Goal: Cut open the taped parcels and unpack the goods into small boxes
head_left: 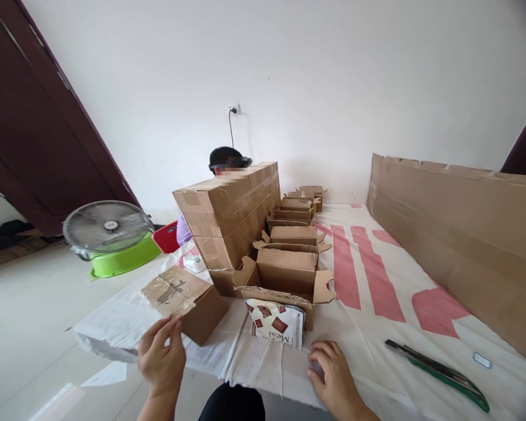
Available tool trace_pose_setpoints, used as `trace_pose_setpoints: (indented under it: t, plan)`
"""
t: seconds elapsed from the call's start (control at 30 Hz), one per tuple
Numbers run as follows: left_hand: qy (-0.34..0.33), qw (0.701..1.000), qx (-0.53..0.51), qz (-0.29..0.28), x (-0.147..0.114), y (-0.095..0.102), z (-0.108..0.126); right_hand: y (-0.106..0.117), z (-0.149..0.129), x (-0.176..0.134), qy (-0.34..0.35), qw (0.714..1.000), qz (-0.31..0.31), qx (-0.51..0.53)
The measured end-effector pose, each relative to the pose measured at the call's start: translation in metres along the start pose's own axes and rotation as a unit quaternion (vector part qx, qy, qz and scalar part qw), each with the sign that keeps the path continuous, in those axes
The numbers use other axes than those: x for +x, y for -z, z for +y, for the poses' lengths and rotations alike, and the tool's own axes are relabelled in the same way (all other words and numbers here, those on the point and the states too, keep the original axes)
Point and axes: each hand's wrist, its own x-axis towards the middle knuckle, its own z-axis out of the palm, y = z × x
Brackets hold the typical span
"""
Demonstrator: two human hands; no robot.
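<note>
My left hand (163, 354) is at the near edge of a taped cardboard box (206, 316) at the table's left front. Its thumb and fingers are pinched together beside the box's clear tape; whatever is between them is too small to make out. My right hand (335, 374) rests on the cloth, fingers loosely bent and apart, holding nothing. Just left of it, a white packet (275, 323) with dark red squares and the word "Meal" leans against an open cardboard box (287, 272). That box's flaps are spread outward.
Several open boxes (293, 234) run back in a row beside stacked taped cartons (228, 213). A co-worker (227, 161) sits behind the stack. A green utility knife (440, 374) lies at the right, near a cardboard sheet (456, 228). A fan (109, 228) stands left.
</note>
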Motion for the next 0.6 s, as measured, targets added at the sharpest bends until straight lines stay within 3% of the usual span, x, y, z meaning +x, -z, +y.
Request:
trace_pose_setpoints:
  t: [0.13, 0.23, 0.3, 0.37, 0.47, 0.6]
  plan:
    - [-0.008, 1.0, 0.022, -0.016, 0.006, 0.005, -0.002, 0.001, -0.001, 0.0, -0.002, 1.0, 0.001, 0.007]
    - [0.001, 0.992, 0.064, -0.104, 0.014, 0.007, -0.003, 0.003, -0.002, 0.0, -0.005, 1.0, -0.001, 0.015]
    - [0.041, 0.979, 0.078, -0.182, 0.017, 0.007, -0.004, 0.004, -0.003, 0.0, -0.007, 1.0, -0.001, 0.02]
    - [0.087, 0.969, 0.057, -0.224, 0.017, 0.006, -0.008, 0.004, -0.004, 0.0, -0.008, 1.0, -0.002, 0.025]
    - [0.094, 0.981, 0.005, -0.169, 0.014, 0.001, -0.014, 0.005, -0.005, 0.0, -0.01, 0.999, -0.004, 0.033]
    - [-0.015, 0.999, 0.011, -0.049, 0.014, -0.002, -0.022, 0.005, -0.004, 0.0, -0.012, 0.999, -0.011, 0.038]
